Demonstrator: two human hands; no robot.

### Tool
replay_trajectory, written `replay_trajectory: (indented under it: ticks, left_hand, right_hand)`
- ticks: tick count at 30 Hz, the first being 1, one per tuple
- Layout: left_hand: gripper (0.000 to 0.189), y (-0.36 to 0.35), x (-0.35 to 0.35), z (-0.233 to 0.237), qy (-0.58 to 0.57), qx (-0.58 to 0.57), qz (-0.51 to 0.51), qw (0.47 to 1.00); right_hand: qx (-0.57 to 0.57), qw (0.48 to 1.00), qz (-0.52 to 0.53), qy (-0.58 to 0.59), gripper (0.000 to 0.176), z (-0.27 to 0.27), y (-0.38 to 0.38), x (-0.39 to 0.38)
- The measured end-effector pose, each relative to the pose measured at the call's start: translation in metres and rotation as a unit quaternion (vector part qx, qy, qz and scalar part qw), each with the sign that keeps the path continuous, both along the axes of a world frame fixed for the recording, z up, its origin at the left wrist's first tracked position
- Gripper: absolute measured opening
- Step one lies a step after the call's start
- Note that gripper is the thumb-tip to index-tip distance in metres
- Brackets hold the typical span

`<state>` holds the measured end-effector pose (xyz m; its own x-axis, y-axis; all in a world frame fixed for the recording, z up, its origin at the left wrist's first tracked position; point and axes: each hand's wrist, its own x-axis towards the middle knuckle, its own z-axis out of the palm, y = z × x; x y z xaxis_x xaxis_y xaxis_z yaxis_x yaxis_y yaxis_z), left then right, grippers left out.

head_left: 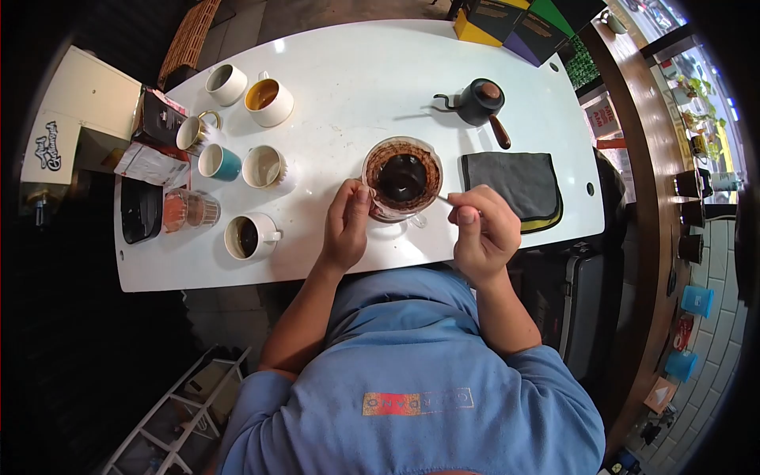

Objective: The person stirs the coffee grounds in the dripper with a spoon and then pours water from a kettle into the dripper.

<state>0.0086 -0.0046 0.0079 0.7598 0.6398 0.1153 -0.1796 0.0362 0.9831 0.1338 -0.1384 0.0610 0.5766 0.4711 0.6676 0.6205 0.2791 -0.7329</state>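
Observation:
A coffee dripper (402,145) stands in front of me, wet brown grounds clinging around its inner wall and dark coffee (403,177) pooled in the middle. Below it part of a clear glass vessel shows, with a clear handle (418,221) near my side. My left hand (347,226) is closed at the dripper's left rim, thumb up and fingers against its side. Between the fingers of my right hand (484,231) is a thin metal handle (445,200), pointing over the dripper's right rim; its far end cannot be made out.
Several cups stand at left, including a white mug (251,237) with dark liquid and a teal cup (220,163). A ribbed glass (191,210) is near a black tray (142,207). To the right lie a gooseneck kettle (480,103) and folded grey cloth (511,185). Boxes (514,28) stand behind.

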Motion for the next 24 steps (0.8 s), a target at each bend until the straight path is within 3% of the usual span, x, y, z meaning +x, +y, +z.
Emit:
replay_trajectory:
  ticks: [5,17,24]
  left_hand:
    - [0.023,0.003,-0.001,-0.002,0.015,0.025,0.0,1.0]
    - [0.024,0.005,-0.001,-0.007,0.002,-0.003,-0.023,1.0]
    - [0.024,0.003,0.0,-0.008,-0.017,0.01,-0.014,1.0]
  right_hand:
    - [-0.108,0.993,0.0,-0.051,0.009,0.006,0.001,-0.003]
    - [-0.129,0.986,-0.012,-0.101,0.009,0.015,0.01,0.007]
    - [-0.118,0.992,-0.021,0.027,0.007,0.0,0.013,0.004]
